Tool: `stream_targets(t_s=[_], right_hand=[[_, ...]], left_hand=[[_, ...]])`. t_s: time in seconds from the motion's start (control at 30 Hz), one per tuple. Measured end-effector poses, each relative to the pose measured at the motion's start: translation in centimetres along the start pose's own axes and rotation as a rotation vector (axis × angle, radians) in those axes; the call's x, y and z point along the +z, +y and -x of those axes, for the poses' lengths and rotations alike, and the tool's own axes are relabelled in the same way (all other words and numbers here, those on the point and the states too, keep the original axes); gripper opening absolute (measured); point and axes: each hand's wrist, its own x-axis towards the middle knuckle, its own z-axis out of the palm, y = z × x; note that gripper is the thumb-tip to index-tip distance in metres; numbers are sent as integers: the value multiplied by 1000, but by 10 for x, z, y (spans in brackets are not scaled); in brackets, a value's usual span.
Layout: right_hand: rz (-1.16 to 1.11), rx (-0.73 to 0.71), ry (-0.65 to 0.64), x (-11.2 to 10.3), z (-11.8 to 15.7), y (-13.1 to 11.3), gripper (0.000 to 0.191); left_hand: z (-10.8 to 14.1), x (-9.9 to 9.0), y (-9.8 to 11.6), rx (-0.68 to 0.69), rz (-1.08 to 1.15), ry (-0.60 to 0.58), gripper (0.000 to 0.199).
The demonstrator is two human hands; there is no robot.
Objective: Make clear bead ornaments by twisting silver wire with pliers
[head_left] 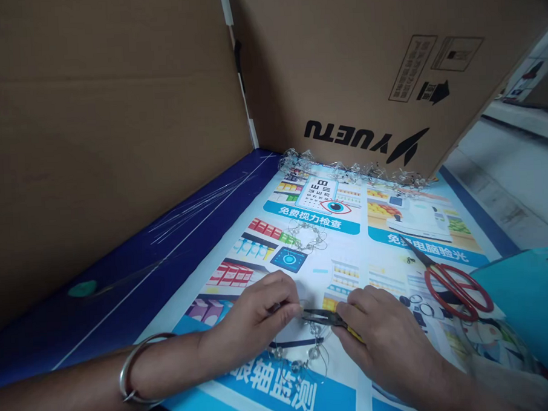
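Observation:
My right hand (386, 331) is wrapped round the yellow handles of long-nosed pliers (323, 316), whose dark jaws point left. Right at the jaw tips, thumb and forefinger of my left hand (264, 309) are pinched together on the thin wire of a ring of clear beads (314, 353). The beaded ring hangs or lies below the pliers, with loose wire ends sticking out; the exact spot of the pinch is hard to make out. Farther off on the printed sheet lies another beaded wire ring (306, 236).
Red-handled scissors (459, 291) lie at the right beside a turquoise object (523, 297). Several beaded wire pieces (358, 173) line the foot of the cardboard wall (340, 63). Loose straight wires (201, 202) and a small green piece (82, 289) are on the blue border at left.

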Motion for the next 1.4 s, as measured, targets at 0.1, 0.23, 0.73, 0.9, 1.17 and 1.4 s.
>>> stream_targets(t_s=[0.1, 0.23, 0.73, 0.9, 1.17, 1.4], right_hand=[[-6, -18, 6, 1, -1, 0, 9], [-4, -49, 8, 2, -2, 1, 10], [27, -92, 34, 4, -2, 3, 10], [59, -112, 37, 4, -2, 3, 10], [101, -180, 28, 3, -5, 3, 7], [110, -197, -4, 3, -5, 4, 8]], left_hand=[[0, 0, 1, 1, -6, -10, 20], [1, 0, 0, 17, -10, -16, 20], [2, 1, -1, 69, -51, -27, 16], [1, 1, -1, 76, -67, -46, 17], [1, 0, -3, 70, -84, -86, 17], [0, 1, -4, 74, -56, -137, 16]])
